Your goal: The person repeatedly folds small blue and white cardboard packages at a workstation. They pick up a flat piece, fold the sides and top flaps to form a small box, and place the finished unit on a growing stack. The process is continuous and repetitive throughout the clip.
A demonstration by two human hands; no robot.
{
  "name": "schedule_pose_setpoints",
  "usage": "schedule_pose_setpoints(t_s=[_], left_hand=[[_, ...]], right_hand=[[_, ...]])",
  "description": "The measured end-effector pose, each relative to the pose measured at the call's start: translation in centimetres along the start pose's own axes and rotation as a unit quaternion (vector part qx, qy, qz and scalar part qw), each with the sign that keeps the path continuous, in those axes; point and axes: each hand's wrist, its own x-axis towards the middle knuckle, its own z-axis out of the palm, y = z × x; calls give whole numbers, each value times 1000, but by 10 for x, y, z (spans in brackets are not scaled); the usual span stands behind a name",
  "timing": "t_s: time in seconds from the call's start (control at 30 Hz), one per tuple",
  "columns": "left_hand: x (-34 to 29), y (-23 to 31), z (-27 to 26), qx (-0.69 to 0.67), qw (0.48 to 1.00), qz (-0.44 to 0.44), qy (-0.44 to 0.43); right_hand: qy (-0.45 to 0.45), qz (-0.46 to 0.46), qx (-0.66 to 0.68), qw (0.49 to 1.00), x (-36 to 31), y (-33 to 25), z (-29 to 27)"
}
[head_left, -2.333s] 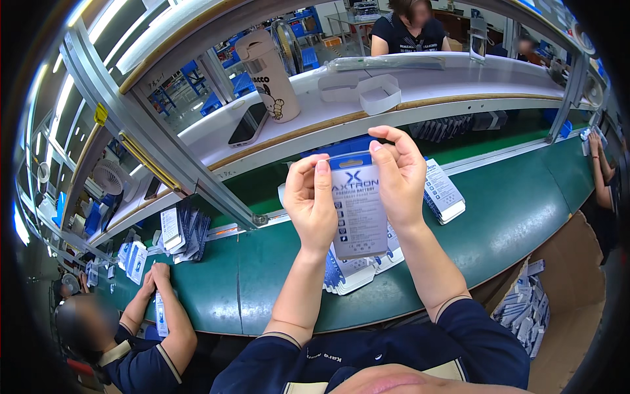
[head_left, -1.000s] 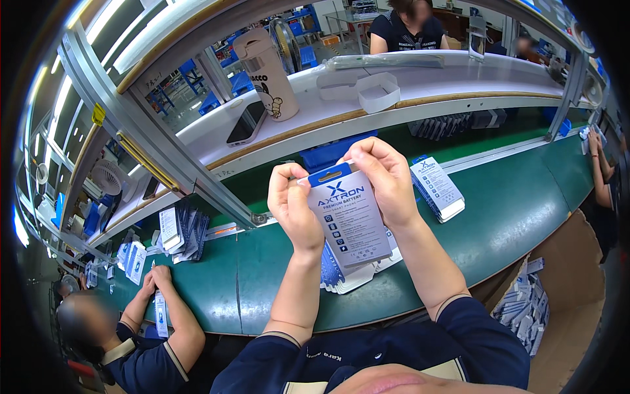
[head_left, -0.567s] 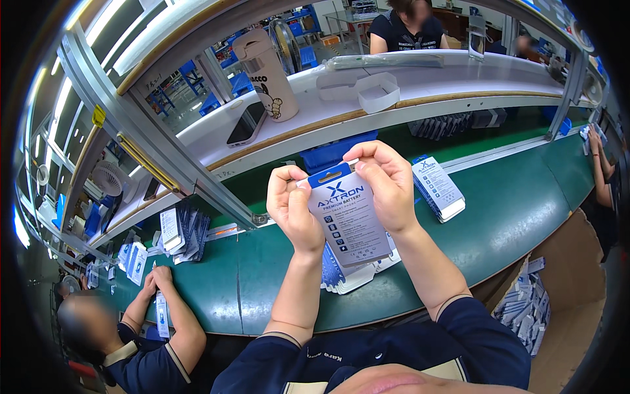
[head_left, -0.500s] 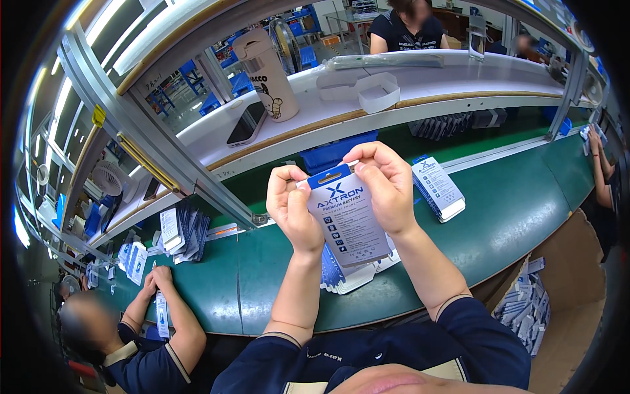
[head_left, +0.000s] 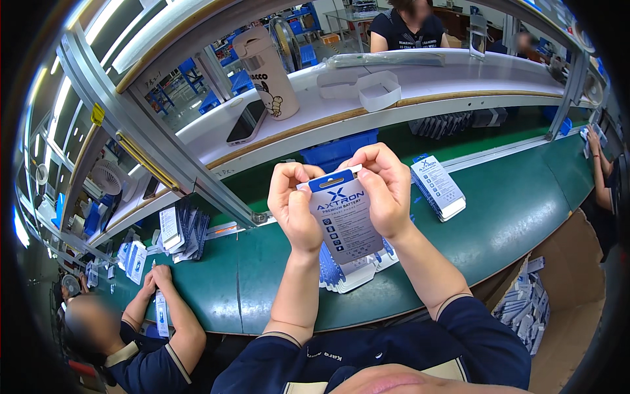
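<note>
Between my two hands I hold up a flat white and blue battery box (head_left: 344,217) with a hang-hole tab at its top. My left hand (head_left: 295,207) pinches its upper left corner, fingers curled. My right hand (head_left: 384,190) grips the upper right corner with thumb and fingers. A white flap edge shows along the top near my right fingertips. Below the held box, a fanned stack of similar flat boxes (head_left: 348,279) lies on the green table (head_left: 262,289), partly hidden by it. Another box stack (head_left: 438,189) lies to the right of my right hand.
A shelf above the table carries a tumbler (head_left: 270,82), a phone (head_left: 247,123) and a white paper ring (head_left: 379,90). A blue bin (head_left: 338,150) sits beneath. At left, a co-worker (head_left: 131,335) handles a box near more stacks. A carton (head_left: 564,295) of boxes stands at right.
The box has tilted, its top edge turning slightly, and a white flap now shows at its upper right. My right hand has shifted a little; both hands keep their grip.
</note>
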Motion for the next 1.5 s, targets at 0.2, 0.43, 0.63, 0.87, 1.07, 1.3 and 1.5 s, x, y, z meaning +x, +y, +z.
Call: schedule_pose_setpoints(t_s=[0.2, 0.43, 0.63, 0.87, 1.07, 1.3, 1.5], left_hand=[[5, -6, -4, 3, 998, 52, -18], [5, -7, -5, 43, 998, 55, -7], [3, -10, -4, 27, 994, 107, -15], [5, -15, -3, 3, 987, 159, -16], [4, -11, -4, -62, 991, 119, -4], [5, -13, -7, 26, 989, 145, -14], [3, -8, -3, 56, 983, 177, -3]], right_hand=[[-6, 16, 25, 1000, -1, 0, 4], [25, 86, 50, 995, 0, 0, 3], [12, 20, 0, 1000, -3, 1, 5], [-6, -72, 60, 996, 2, 10, 4], [-29, -8, 64, 997, -1, 8, -1], [-52, 71, 183, 979, -2, -6, 3], [-36, 67, 129, 989, -3, 0, -3]])
